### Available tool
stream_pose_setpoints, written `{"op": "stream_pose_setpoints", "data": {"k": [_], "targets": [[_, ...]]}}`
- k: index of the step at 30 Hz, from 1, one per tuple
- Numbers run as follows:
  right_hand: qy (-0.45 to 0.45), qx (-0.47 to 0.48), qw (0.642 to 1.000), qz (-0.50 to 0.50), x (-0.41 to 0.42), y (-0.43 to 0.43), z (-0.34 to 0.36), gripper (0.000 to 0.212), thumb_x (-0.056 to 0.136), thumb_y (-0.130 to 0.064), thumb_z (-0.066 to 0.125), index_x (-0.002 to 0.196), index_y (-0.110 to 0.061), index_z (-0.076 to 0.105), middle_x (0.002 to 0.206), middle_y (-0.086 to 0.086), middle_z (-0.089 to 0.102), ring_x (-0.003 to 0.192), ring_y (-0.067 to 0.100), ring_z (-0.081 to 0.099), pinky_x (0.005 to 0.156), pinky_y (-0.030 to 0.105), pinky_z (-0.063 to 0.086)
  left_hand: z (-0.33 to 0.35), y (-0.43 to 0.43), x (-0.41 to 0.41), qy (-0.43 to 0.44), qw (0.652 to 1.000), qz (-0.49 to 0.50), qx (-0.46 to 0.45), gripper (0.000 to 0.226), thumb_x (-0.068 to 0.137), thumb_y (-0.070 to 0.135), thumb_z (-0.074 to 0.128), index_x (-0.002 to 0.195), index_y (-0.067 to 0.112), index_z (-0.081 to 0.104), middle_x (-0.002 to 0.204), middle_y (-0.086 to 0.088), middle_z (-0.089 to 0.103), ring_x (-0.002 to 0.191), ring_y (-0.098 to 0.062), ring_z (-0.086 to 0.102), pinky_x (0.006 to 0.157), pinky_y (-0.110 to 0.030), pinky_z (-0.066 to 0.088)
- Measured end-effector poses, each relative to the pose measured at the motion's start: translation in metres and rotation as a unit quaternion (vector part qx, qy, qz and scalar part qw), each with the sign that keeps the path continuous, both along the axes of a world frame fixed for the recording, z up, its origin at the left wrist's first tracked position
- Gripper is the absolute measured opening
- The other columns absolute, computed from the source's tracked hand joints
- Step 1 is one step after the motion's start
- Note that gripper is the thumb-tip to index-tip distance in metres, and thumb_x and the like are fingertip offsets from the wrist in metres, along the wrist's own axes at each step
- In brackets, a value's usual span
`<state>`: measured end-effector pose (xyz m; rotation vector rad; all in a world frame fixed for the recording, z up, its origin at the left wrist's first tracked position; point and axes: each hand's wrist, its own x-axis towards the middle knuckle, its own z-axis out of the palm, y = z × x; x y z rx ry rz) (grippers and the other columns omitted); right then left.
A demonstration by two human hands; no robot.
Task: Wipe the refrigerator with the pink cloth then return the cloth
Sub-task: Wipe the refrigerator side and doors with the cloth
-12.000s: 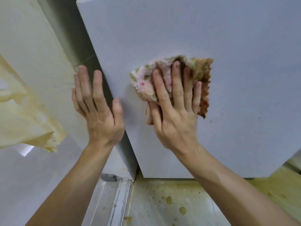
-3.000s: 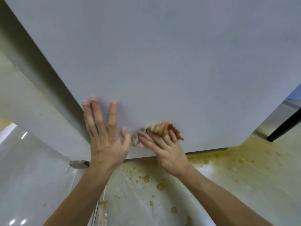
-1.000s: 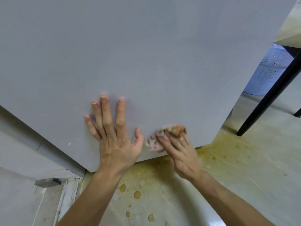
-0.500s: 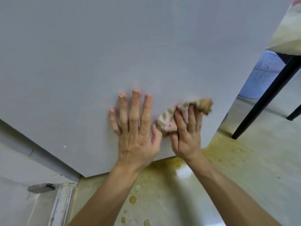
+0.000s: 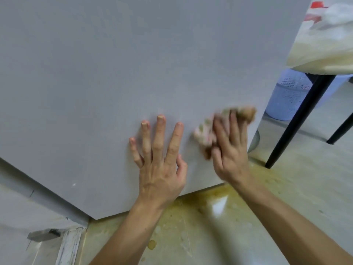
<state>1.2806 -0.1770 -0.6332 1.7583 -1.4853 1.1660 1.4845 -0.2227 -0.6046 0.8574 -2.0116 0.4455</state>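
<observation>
**Step in hand, by judgement: wiping.** Pressing the pink cloth point(image 5: 204, 132) against the grey panel of the refrigerator point(image 5: 133, 64) with the right hand point(image 5: 230, 152), fingers lying straight over the bunched fabric. Thumb side blurring too much for judging any pinch. Bracing with the left hand point(image 5: 160, 167) at 9 o'clock of the cloth and just beside it, palm and spread straight fingers resting flat on the same panel, holding nothing. Holding the two hands near each other, not touching.

Working at about 4 o'clock of the view, close to the panel's right edge and lower corner. Blurring of cloth and right fingers suggesting a stroke under way.

Showing beyond the panel, at 2 to 3 o'clock: a black table leg point(image 5: 299, 119), a pale perforated basket point(image 5: 286, 98) behind it, and a cream covering point(image 5: 324, 46) hanging over the table edge. Showing below, at 5 to 6 o'clock: a floor point(image 5: 286, 197) carrying yellowish stains and drips.

**Remaining, by judgement.** Returning of the cloth not yet begun, with no resting place for it appearing in view.

**Next move, probably.**
- Finishing the stroke towards the edge at 3 o'clock.
- Maintaining even pressure against slipping of the bunched fabric.
- Gathering the cloth into a firm grip before lifting away from the panel.
</observation>
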Motion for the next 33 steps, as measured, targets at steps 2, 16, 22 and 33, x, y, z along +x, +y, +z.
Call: {"op": "stream_pose_setpoints", "data": {"k": [2, 16, 22, 33], "targets": [[-0.068, -0.074, 0.995, -0.002, -0.001, -0.012, 0.064, 0.073, 0.090, -0.008, 0.044, 0.161, -0.004, 0.029, 0.168, 0.023, 0.021, 0.162, 0.033, 0.004, 0.130, 0.054, 0.003, 0.004, 0.000, -0.008, 0.011, 1.000, 0.000, 0.000, 0.085, 0.087, 0.015, 0.068, 0.162, 0.022, 0.028, 0.173, -0.010, 0.006, 0.161, -0.029, -0.011, 0.126, -0.061, 0.000], [-0.140, 0.059, 0.981, -0.117, 0.002, 0.018, -0.132, 0.064, 0.113, -0.040, 0.026, 0.168, -0.026, -0.002, 0.176, -0.001, -0.009, 0.162, 0.025, -0.006, 0.128, 0.056, 0.008, 0.014, -0.011, -0.021, 0.015, 0.998, 0.026, -0.047, 0.077, 0.094, 0.023, 0.060, 0.163, 0.022, 0.028, 0.175, -0.003, -0.010, 0.161, -0.031, -0.012, 0.126, -0.057, -0.009], [-0.156, 0.077, 0.980, -0.099, -0.007, 0.014, -0.108, 0.072, 0.109, -0.037, 0.036, 0.167, -0.031, -0.005, 0.175, 0.004, -0.017, 0.161, 0.033, -0.010, 0.129, 0.059, -0.001, 0.015, -0.009, -0.019, 0.014, 0.998, 0.029, -0.049, 0.079, 0.093, 0.024, 0.062, 0.164, 0.022, 0.027, 0.175, -0.004, -0.008, 0.161, -0.031, -0.011, 0.126, -0.057, -0.008], [-0.121, -0.189, 0.974, -0.042, -0.027, -0.031, 0.136, 0.061, 0.091, -0.005, 0.039, 0.149, 0.011, 0.041, 0.157, 0.046, 0.026, 0.150, 0.064, 0.019, 0.125, 0.070, 0.014, 0.022, -0.003, -0.008, -0.007, 0.999, 0.024, -0.024, 0.086, 0.087, 0.020, 0.067, 0.164, 0.022, 0.029, 0.174, -0.009, 0.008, 0.162, -0.032, -0.004, 0.127, -0.057, -0.001]]}}
